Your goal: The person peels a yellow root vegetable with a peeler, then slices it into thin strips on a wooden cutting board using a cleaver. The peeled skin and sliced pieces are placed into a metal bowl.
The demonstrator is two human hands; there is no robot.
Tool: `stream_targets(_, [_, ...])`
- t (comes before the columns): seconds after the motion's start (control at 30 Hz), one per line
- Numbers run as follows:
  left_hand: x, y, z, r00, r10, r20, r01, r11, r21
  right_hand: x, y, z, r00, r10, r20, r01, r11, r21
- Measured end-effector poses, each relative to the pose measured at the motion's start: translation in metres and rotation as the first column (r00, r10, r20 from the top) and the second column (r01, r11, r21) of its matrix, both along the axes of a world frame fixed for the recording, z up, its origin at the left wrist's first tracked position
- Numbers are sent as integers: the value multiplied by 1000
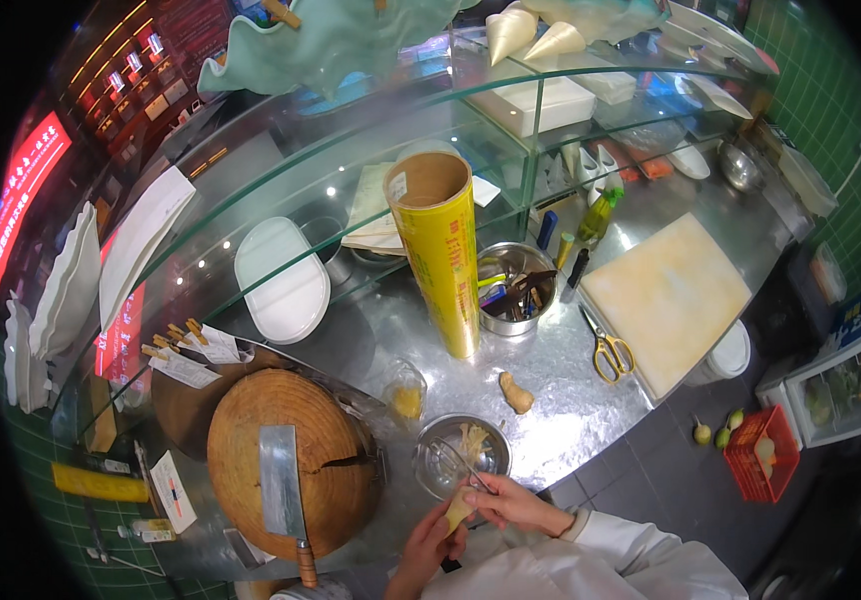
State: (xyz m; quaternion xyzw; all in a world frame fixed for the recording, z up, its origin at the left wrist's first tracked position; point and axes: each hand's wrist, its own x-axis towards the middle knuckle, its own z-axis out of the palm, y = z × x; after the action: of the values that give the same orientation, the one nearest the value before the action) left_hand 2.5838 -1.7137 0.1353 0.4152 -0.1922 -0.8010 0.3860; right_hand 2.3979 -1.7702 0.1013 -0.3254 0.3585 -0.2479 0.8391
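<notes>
Near the bottom centre, my left hand (430,544) grips a pale, partly peeled piece of ginger root (460,508). My right hand (509,504) holds a thin metal tool (454,459), probably a peeler, against the root's upper end. Just beyond both hands, a round steel bowl (430,450) holds pale peelings (473,441). An unpeeled piece of ginger (516,393) lies on the steel counter (565,420) behind the bowl. A clear plastic bag with yellow contents (406,399) sits behind and left of the bowl.
Left, a cleaver (280,480) lies on a cracked round wooden chopping block (333,495), its handle over the edge. Ahead stand a tall yellow film roll (438,262) and a steel bowl of tools (509,324). Right are gold-handled scissors (612,358) and a white cutting board (670,300). Glass shelving (370,180) spans the back.
</notes>
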Motion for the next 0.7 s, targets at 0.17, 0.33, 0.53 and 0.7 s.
stream_targets(0.17, [4, -1, -13, 967, 204, -154, -168, 961, 219, 6, 12, -13, 854, -337, -396, 83, 839, -537])
stream_targets(0.33, [2, -1, -16, 982, 188, -2, -185, 970, 155, -14, 34, -15, 692, -279, -666, -376, 648, -662])
stream_targets(0.53, [1, 1, -20, 978, 194, 82, -206, 962, 179, -13, 38, -14, 633, -266, -727, -502, 574, -647])
stream_targets(0.7, [11, 8, -42, 970, 220, 101, -238, 944, 229, -7, 39, -30, 598, -269, -755, -532, 572, -625])
